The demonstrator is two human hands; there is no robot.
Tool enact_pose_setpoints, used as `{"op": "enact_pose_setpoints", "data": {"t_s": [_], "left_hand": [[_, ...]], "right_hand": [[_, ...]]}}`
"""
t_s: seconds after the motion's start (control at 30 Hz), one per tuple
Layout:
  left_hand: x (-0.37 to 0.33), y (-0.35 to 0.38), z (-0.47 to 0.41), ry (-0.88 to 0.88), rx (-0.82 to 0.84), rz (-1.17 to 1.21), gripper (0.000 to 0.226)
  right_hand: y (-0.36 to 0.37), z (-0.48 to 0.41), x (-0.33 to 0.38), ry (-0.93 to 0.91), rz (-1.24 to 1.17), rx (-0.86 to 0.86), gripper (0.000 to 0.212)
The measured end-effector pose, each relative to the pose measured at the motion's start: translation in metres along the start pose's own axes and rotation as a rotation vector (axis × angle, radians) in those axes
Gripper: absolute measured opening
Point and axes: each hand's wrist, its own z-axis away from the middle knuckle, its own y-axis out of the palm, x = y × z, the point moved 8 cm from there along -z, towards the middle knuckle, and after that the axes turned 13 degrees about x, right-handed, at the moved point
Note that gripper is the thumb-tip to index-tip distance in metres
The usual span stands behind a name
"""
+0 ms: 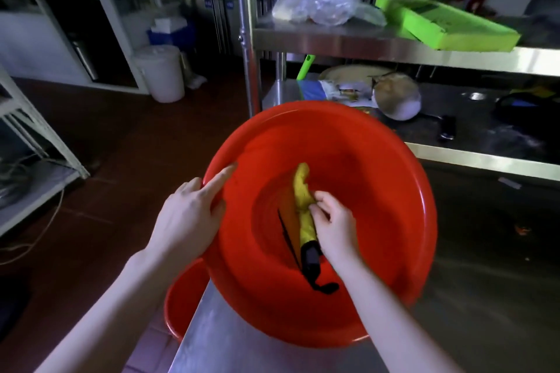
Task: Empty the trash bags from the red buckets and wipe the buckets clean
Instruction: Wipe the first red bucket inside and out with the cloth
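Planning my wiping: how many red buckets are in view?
2. One large red bucket rests tilted on the steel table; the second red bucket sits below its left edge, mostly hidden. More may be out of frame.

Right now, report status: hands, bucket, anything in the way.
Left hand grips bucket rim. Right hand pinches yellow cloth inside bucket, no bag visible. Second bucket lower, beside table; nothing blocking.

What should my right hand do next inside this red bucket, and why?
Probably sweep the yellow cloth around the inner wall of the red bucket: your right hand grips it at the bottom, and your left hand holds the rim.
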Motion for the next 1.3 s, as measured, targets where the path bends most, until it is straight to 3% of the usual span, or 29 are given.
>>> {"op": "enact_pose_setpoints", "data": {"t_s": [0.33,0.5,0.77,1.0,1.07,1.1,1.17,1.2,1.23,1.3], "left_hand": [[0.020,-0.010,-0.061,0.010,-0.001,0.055,0.053],[0.023,-0.034,-0.089,0.142,-0.085,0.030,0.052],[0.005,-0.033,-0.114,0.290,-0.078,0.033,0.084],[0.015,-0.032,-0.117,0.303,-0.091,0.069,0.087],[0.018,-0.032,-0.116,0.316,-0.092,0.065,0.086],[0.019,-0.032,-0.115,0.323,-0.094,0.063,0.085],[0.019,-0.031,-0.114,0.331,-0.094,0.057,0.085],[0.019,-0.031,-0.114,0.326,-0.091,0.056,0.085],[0.020,-0.031,-0.114,0.311,-0.086,0.060,0.085],[0.024,-0.031,-0.115,0.265,-0.076,0.071,0.084]], "right_hand": [[-0.063,-0.033,0.001,0.046,0.012,-0.255,0.025],[-0.076,-0.042,0.022,-0.040,0.123,-0.318,0.024],[-0.076,-0.053,0.073,-0.196,0.305,-0.468,0.023],[-0.026,-0.055,0.084,-0.354,0.697,-0.620,0.029],[0.009,-0.083,0.065,-0.295,0.804,-0.398,0.036],[0.031,-0.102,0.043,-0.192,0.815,-0.138,0.040],[0.089,-0.119,-0.020,0.049,0.869,0.549,0.051],[0.110,-0.116,-0.045,0.121,0.915,0.778,0.056],[0.122,-0.114,-0.063,0.158,0.952,0.874,0.058],[0.128,-0.120,-0.082,0.183,0.992,0.821,0.056]]}}
